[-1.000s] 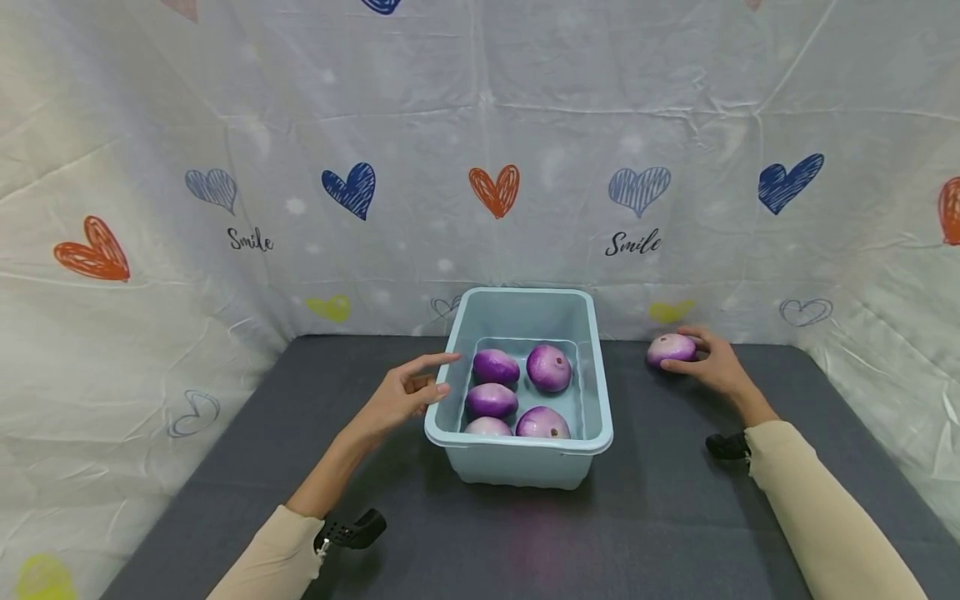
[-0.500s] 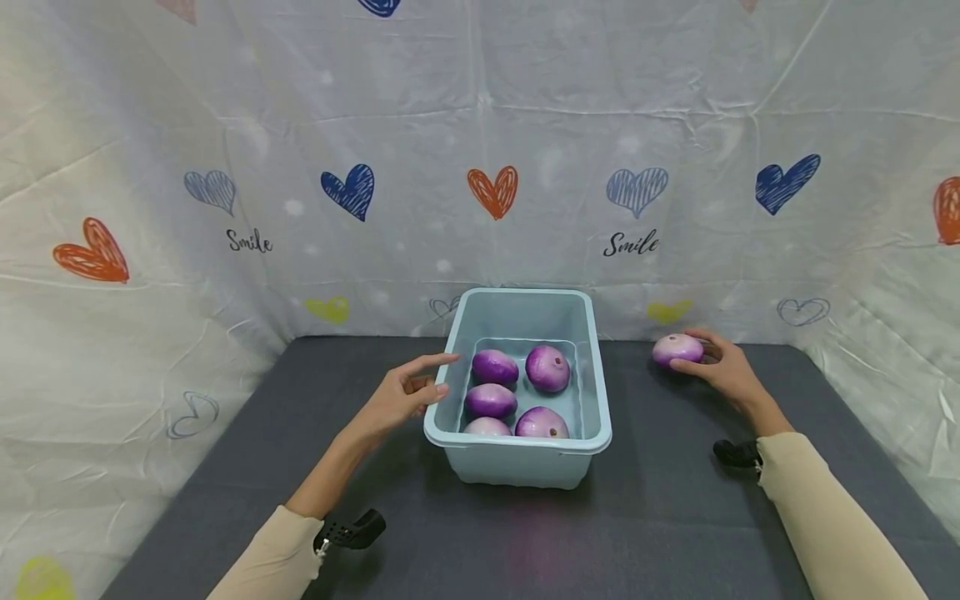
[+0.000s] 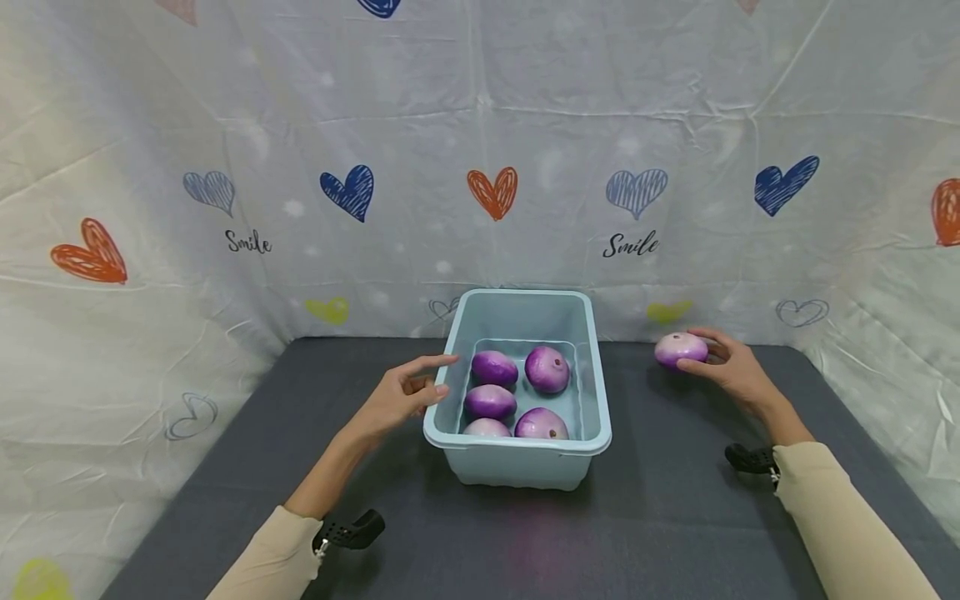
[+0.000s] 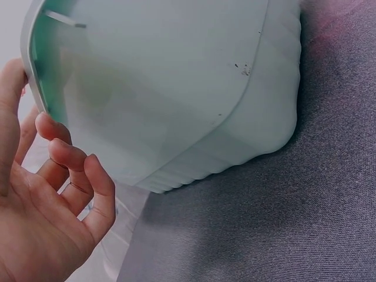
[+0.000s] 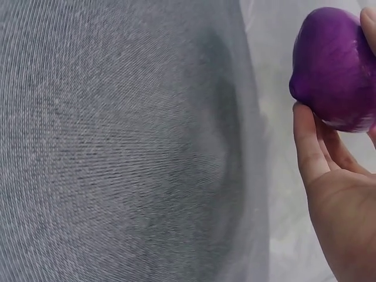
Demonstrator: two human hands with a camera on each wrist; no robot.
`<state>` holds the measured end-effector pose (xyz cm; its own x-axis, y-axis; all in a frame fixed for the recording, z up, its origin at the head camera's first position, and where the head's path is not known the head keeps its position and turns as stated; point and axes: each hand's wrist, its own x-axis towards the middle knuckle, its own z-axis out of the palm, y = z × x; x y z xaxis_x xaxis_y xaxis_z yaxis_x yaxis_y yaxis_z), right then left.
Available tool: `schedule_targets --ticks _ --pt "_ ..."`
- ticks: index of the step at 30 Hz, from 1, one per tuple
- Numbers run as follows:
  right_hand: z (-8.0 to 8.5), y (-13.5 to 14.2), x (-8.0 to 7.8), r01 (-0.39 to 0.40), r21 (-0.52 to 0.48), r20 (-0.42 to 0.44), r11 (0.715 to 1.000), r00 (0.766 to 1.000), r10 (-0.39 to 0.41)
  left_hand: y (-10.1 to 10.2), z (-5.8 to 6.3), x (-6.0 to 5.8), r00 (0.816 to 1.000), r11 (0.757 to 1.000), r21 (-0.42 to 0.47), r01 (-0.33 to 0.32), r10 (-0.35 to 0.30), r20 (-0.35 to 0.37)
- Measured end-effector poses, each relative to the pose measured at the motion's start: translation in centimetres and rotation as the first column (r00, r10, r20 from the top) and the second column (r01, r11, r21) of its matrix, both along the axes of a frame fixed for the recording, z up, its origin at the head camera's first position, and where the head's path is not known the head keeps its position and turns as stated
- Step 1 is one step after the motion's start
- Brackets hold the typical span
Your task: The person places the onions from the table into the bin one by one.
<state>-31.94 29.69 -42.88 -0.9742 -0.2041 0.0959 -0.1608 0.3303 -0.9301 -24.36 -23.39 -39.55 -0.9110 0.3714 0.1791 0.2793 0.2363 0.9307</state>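
Observation:
At the back right of the table, my right hand (image 3: 738, 375) holds a red onion (image 3: 678, 350) between thumb and fingers. The right wrist view shows the onion (image 5: 338, 70) deep purple, its pointed end toward the fingertips. Whether it touches the table cannot be told. A light blue plastic bin (image 3: 528, 446) stands at the centre with several red onions inside, among them one onion (image 3: 547, 369) at the right. My left hand (image 3: 405, 393) grips the bin's left rim. In the left wrist view, its thumb and index finger reach the rim while other fingers curl outside the wall.
A dark grey cloth covers the table (image 3: 675, 517). Behind it hangs a pale curtain (image 3: 562, 117) printed with hearts, close to the bin's far end. A black strap (image 3: 352, 531) sits on the left wrist, with a similar black strap (image 3: 750, 458) on the right.
My right hand, with the onion in it, has shifted slightly to the right. The left hand and the bin stay where they were.

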Motion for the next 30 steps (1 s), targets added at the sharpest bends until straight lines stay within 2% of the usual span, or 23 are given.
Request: schedule_targets --ticks 9,13,24,30 --pt "0.9 -0.2 0.6 -0.037 -0.002 -0.065 0.999 0.997 0.037 -0.2 0.0 0.1 1.000 1.000 -0.005 0.025 -0.025 -0.003" --pt "1.3 -0.4 0.8 -0.063 -0.039 -0.089 0.997 0.994 0.059 -0.2 0.0 0.0 1.000 1.000 -0.010 0.019 -0.019 0.001" --pt "2.9 -1.7 1.5 -0.093 -0.069 -0.094 0.993 0.992 0.086 -0.1 0.3 0.1 1.000 1.000 -0.005 0.014 -0.014 0.008" --pt "4.0 -2.8 1.7 -0.135 -0.084 -0.115 0.987 0.985 0.125 -0.2 0.5 0.1 1.000 1.000 -0.006 0.023 -0.023 0.014"
